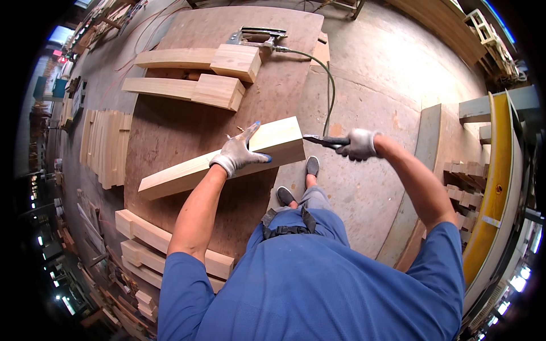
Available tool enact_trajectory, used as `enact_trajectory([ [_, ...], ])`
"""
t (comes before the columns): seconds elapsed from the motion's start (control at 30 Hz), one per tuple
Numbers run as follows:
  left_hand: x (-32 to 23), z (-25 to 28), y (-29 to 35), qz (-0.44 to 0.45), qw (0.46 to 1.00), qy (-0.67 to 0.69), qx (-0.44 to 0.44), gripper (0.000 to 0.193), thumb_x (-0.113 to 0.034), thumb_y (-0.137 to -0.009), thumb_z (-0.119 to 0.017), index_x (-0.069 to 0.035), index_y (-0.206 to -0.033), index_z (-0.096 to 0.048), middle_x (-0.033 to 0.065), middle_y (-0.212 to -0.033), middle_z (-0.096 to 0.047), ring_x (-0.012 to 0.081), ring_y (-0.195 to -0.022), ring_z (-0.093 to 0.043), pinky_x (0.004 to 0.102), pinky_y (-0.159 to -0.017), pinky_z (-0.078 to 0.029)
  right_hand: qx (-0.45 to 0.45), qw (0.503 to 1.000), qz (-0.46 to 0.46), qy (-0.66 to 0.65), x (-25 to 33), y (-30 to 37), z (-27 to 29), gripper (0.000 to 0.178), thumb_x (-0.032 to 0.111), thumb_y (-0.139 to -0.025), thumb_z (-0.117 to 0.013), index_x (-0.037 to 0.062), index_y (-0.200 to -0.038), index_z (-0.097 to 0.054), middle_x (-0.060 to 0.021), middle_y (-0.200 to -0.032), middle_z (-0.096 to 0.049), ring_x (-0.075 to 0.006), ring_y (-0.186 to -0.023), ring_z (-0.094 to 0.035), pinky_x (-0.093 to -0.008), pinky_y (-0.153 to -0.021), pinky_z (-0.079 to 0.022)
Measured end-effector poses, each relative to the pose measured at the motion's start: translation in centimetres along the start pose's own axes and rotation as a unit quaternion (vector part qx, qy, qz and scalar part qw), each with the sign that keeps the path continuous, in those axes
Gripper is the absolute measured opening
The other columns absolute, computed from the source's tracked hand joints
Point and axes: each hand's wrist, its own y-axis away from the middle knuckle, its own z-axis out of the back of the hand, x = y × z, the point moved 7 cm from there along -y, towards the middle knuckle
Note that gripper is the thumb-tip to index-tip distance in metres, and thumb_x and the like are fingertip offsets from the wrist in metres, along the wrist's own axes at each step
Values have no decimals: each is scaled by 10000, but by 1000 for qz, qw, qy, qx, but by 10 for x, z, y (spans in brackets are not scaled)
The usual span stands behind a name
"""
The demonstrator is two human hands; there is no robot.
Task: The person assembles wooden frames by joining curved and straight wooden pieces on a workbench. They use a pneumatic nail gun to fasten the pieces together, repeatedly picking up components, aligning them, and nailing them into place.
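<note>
My left hand (241, 152), in a pale glove with blue fingertips, rests on a tapered wooden leg (277, 138) with its fingers spread. The leg lies slantwise across a brown work board (153, 128), thick end to the right. My right hand (360, 145), gloved too, is closed around a black-handled hand tool (333, 141). The tool's metal tip is at the leg's thick end; whether it touches is too small to tell. The tool's exact kind does not show clearly.
Two similar wooden legs (219, 91) lie farther back on the board, near a nail gun (259, 37) with a green air hose (325, 67). More wooden pieces (145, 230) lie at the near left. Stacked slats (105, 145) stand left of the board. A yellow beam (490, 213) runs along the right.
</note>
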Motion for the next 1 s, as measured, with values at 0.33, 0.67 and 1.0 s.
enact_trajectory([
  [0.33, 9, -2, -4, -3, 1000, 28, -13, 1258, -660, -642, -910, -105, -1650, -402, 203, -1562, -572, 352, -1429, -567, 410, -1223, -406, 130, 691, 63, -708, 22, -5, -180, 427, 375, -1086, -609, -40, -1114, -707, -124, -827, -717, -238, -691, -692, -367, -629, -585],
  [0.67, 15, 0, -8, 21, 998, 53, -3, 1248, -683, -646, -901, -105, -1641, -418, 212, -1556, -574, 352, -1420, -575, 409, -1206, -428, 288, 443, 162, -833, 92, -16, -205, 567, 574, -1066, -554, 30, -1209, -629, -94, -957, -679, -281, -843, -645, -430, -800, -543],
  [1.0, -16, -46, 54, -28, 996, -48, -64, 1414, -561, -606, -970, -82, -1701, -216, 225, -1493, -577, 380, -1384, -554, 519, -1224, -353, -124, 885, 15, -448, -28, -18, -172, 277, 275, -1020, -707, 3, -1010, -756, -65, -821, -739, -161, -690, -668, -340, -611, -522],
])
